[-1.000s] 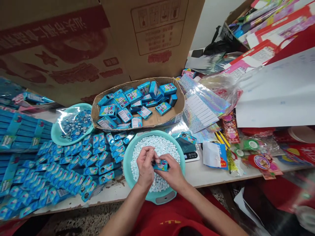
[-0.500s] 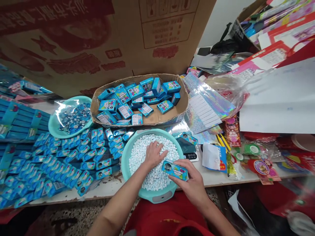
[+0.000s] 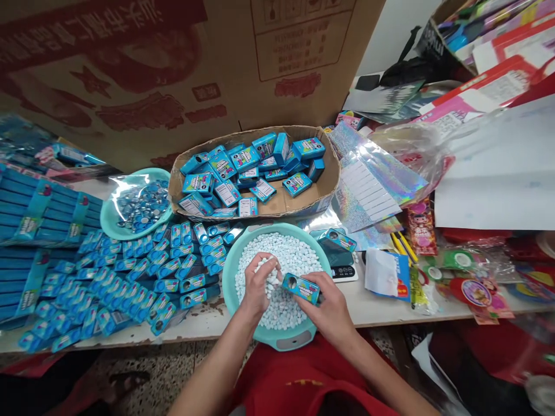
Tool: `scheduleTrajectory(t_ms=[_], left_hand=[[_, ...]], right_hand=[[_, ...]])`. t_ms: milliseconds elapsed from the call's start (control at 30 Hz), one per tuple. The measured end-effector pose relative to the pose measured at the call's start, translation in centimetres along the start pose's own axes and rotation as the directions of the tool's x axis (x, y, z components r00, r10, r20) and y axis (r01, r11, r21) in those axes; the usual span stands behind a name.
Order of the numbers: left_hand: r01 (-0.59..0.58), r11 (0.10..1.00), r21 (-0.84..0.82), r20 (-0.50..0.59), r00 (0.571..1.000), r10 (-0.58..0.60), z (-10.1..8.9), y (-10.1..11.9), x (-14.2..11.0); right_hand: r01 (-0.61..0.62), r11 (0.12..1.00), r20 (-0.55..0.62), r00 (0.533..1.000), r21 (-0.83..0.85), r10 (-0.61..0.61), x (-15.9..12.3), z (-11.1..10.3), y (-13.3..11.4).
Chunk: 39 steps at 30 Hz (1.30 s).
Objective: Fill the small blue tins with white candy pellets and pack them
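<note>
Over a turquoise basin (image 3: 293, 345) full of small white candies (image 3: 299, 245), my left hand (image 3: 259, 283) is closed around some of the candies, its fingertips pinched near the box. My right hand (image 3: 332, 300) grips a small blue candy box (image 3: 301, 288) with a round opening in its face, held tilted above the basin's right side. The two hands are close together, the left fingers just beside the box's left end. Right behind the basin's right edge lies another blue box (image 3: 340, 238) on a scale (image 3: 346, 272).
Behind the basin, a cut cardboard tray (image 3: 284, 203) holds many blue boxes. Rows of blue boxes (image 3: 125, 297) cover the table's left side. A second turquoise bowl (image 3: 107, 222) holds small shiny pieces. Holographic sheets (image 3: 368, 190) and packets lie at right; a large carton (image 3: 243, 75) stands behind.
My left hand has lifted from lying spread on the candies and closed around some. The box in my right hand is now nearer to it. The view has shifted slightly.
</note>
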<state>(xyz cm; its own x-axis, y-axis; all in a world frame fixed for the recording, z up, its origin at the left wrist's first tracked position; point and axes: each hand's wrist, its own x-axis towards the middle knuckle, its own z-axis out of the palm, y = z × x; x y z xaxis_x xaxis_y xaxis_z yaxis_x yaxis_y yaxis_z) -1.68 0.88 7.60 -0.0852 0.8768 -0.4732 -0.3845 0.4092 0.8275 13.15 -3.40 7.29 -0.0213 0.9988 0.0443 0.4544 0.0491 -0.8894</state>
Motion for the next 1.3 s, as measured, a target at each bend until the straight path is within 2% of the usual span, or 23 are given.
scheduleTrajectory(t_ms=[133, 267, 467, 1033, 1167, 1300], left_hand=[[-0.099, 0.983, -0.155, -0.045, 0.995, 0.093, 1.3, 1.1, -1.2], [-0.193, 0.966, -0.169, -0.135, 0.976, 0.171, 1.6, 1.1, -0.9], [-0.126, 0.979, -0.161, -0.188, 0.978, 0.096, 1.8, 1.1, -0.3], [-0.239, 0.967, -0.085, -0.166, 0.961, 0.223, 2.7, 1.1, -0.7], [-0.273, 0.958, -0.094, -0.189, 0.949, 0.252, 2.8, 1.3, -0.8], [-0.261, 0.964, -0.052, -0.197, 0.949, 0.246, 2.9, 1.3, -0.8]], right_hand=[[0.047, 0.997, 0.085, 0.995, -0.058, -0.042, 0.4, 1.0, -0.8], [0.098, 0.99, 0.098, 0.991, -0.103, -0.088, 0.5, 1.1, -1.5], [0.084, 0.991, 0.107, 0.992, -0.104, -0.073, 0.8, 0.9, -1.3], [0.067, 0.996, 0.085, 0.994, -0.061, -0.062, 1.2, 0.6, -1.4], [0.067, 0.997, 0.077, 0.995, -0.043, -0.064, 1.2, 0.5, -1.5], [0.067, 0.997, 0.067, 0.996, -0.046, -0.064, 1.2, 0.4, -1.6]])
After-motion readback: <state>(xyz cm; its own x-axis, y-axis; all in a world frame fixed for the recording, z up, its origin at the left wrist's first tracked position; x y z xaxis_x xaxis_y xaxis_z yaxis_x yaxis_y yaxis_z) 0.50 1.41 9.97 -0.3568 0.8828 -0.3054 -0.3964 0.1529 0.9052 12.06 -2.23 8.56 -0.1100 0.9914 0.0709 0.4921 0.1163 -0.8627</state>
